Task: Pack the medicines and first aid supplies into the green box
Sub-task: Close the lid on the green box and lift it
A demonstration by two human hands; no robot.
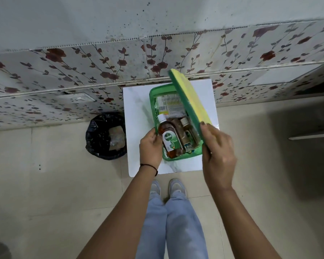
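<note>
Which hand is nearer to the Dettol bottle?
Left. The left hand grips the box wall right beside the Dettol bottle; the right hand holds the lid across the green box.

"Dettol" reads on the white label of the brown bottle (170, 140) in the green box (153, 98)

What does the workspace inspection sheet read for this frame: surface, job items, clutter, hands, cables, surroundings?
Surface: white table, bare around the box.
Job items: green box holds Dettol bottle, brown bottles, packets; lid half raised.
Clutter: nothing seen.
Hands: left hand grips the box's near-left edge; right hand holds the lid.
Cables: nothing seen.
Surroundings: black-lined bin left of table, floral wall, tiled floor.
</note>
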